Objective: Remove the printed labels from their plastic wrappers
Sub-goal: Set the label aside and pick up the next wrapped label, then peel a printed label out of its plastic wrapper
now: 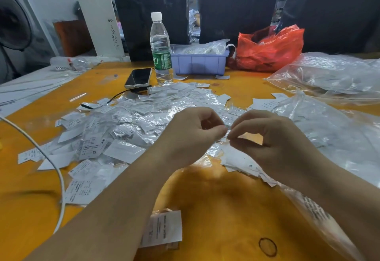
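While the orange wooden table [226,209] carries a wide heap of clear-wrapped white labels [131,121], just nearside of that heap the left hand [191,135] and right hand [273,137] pinch one small clear wrapper [227,132] between them, its length running hand to hand, equally near both.

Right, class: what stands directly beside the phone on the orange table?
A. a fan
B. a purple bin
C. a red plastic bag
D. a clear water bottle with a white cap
D: the water bottle, white-capped and green-labelled, stands upright just right of the phone; the red bag and purple bin sit farther right.
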`<state>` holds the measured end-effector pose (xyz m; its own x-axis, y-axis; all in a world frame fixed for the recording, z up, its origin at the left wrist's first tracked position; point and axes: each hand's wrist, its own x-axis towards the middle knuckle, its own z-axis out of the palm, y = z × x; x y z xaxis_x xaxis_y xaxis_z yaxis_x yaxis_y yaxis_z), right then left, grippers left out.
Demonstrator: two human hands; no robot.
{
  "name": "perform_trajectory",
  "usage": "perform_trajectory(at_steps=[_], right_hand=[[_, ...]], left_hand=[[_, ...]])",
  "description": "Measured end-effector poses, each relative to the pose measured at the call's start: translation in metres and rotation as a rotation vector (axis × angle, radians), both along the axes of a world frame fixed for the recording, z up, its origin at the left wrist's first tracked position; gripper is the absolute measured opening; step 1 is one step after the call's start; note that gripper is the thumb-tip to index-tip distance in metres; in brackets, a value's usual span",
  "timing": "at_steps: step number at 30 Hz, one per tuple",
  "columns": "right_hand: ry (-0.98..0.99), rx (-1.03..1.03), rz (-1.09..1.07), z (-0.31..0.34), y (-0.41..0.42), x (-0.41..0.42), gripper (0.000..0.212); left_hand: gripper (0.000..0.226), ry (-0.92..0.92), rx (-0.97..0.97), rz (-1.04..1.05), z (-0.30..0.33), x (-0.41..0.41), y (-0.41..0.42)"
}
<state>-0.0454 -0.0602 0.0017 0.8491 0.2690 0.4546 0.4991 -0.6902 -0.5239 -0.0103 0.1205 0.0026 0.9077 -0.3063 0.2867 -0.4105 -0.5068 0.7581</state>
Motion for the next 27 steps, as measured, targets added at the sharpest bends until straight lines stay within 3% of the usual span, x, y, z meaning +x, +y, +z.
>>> perform_trajectory(at_steps=[3, 6, 8, 12, 19, 24, 27], right_hand=[[-0.069, 0.045, 0.075, 0.002, 0.001, -0.002, 0.011], [-0.163, 0.051, 0.126, 0.003, 0.002, -0.003, 0.015], [-0.211, 0.054, 0.132, 0.003, 0.004, -0.003, 0.012], [-0.246, 0.054, 0.133, 0.001, 0.006, -0.006, 0.014], [-0.337, -0.053, 0.093, -0.001, 0.008, -0.006, 0.012], [-0.305, -0.126, 0.09, -0.005, 0.008, 0.0, 0.008], [-0.298, -0.055, 0.067, 0.0, 0.01, 0.003, 0.013]], left_hand=[[0.023, 0.133, -0.017, -0.048, 0.003, -0.001, 0.0], [0.032, 0.419, -0.117, -0.143, 0.006, -0.002, -0.001], [0.03, 0.607, -0.244, -0.197, 0.008, -0.004, -0.002], [0.025, 0.788, -0.312, -0.319, 0.01, -0.007, 0.0], [0.022, 0.673, -0.477, -0.283, 0.011, -0.003, 0.005], [0.015, 0.456, -0.298, -0.101, 0.005, 0.0, 0.005], [0.016, 0.396, -0.246, -0.055, 0.003, 0.001, 0.005]])
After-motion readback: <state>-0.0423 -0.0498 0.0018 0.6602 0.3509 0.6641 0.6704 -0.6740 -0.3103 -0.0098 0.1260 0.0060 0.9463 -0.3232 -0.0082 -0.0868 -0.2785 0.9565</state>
